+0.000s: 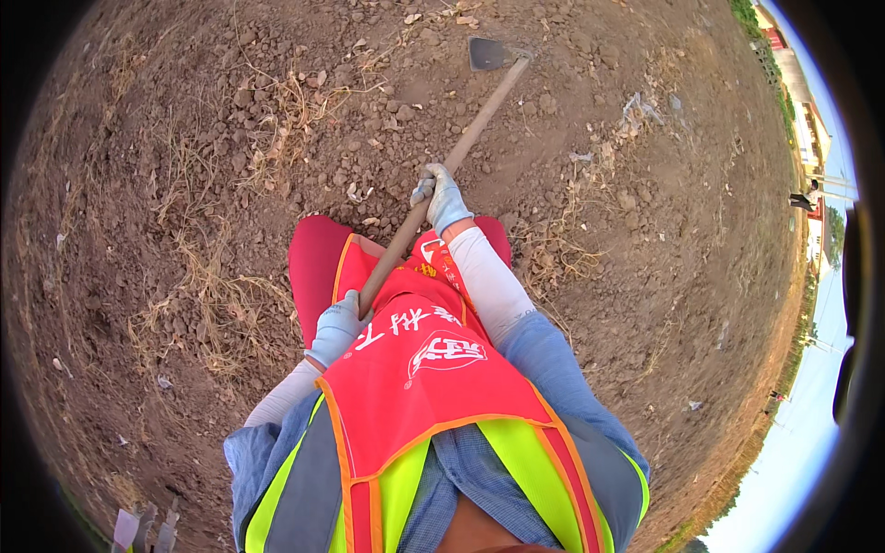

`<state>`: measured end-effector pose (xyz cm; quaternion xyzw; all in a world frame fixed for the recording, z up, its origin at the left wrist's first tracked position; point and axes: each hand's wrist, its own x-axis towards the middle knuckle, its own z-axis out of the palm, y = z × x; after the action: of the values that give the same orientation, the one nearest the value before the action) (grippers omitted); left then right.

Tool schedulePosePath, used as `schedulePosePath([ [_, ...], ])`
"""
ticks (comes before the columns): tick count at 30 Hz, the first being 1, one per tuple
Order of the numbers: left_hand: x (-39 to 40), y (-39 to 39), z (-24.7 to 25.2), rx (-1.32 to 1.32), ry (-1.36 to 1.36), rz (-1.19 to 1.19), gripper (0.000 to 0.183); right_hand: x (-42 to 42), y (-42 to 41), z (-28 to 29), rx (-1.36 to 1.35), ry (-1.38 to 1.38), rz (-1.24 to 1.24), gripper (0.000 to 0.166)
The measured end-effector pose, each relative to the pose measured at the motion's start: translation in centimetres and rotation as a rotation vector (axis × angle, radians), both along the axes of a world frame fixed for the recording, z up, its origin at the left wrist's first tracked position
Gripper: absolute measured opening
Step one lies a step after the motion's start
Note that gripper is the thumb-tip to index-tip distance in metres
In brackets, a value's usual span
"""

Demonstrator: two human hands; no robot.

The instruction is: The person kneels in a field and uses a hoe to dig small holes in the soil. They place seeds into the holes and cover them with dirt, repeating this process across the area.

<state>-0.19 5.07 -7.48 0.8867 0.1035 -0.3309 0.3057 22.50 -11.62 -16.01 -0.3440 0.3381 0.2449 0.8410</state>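
A hoe with a long wooden handle (484, 117) slants from my lap up to the top of the view. Its dark metal blade (488, 54) is at the far end, over bare brown soil; whether it touches the ground I cannot tell. In a light glove, my right hand (442, 197) wraps the handle around its middle, above my knees. My left hand (339, 328), gloved too, grips near the handle's butt end, close to my red apron (422, 373).
Clods and crumbled soil (387, 138) lie before my knees. Dry vines (207, 318) spread at left, more dry stalks (563, 259) at right. Plastic scraps (639, 110) lie at upper right. A distant person (805, 197) stands near buildings at the right edge.
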Motion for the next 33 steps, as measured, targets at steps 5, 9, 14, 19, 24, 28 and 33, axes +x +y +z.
schedulePosePath([
  [5,-3.4,1.6,1.0,-0.014,0.231,0.019,0.035,-4.7,1.5,-0.7,0.109,0.092,0.034,0.025],
  [9,-9.8,5.0,-0.4,-0.012,0.426,0.038,0.035,-10.6,2.6,2.0,0.204,0.182,0.076,0.025],
  [14,-7.0,3.9,2.1,0.029,0.240,-0.011,0.031,-7.7,2.3,4.2,0.183,0.103,0.017,0.026],
  [19,-0.9,0.9,0.2,-0.088,0.030,0.010,0.038,-0.8,0.3,3.6,0.016,-0.065,0.003,0.024],
  [24,-2.0,1.1,0.3,-0.102,0.098,0.030,0.037,-2.8,0.3,0.0,0.001,0.002,0.046,0.025],
  [28,-4.5,3.0,0.6,-0.134,0.200,0.078,0.037,-5.0,-0.9,1.0,0.165,-0.040,0.220,0.033],
  [33,-1.9,3.1,5.4,-0.182,0.217,0.142,0.031,3.0,-6.6,-9.6,-0.652,-0.326,0.099,0.038],
])
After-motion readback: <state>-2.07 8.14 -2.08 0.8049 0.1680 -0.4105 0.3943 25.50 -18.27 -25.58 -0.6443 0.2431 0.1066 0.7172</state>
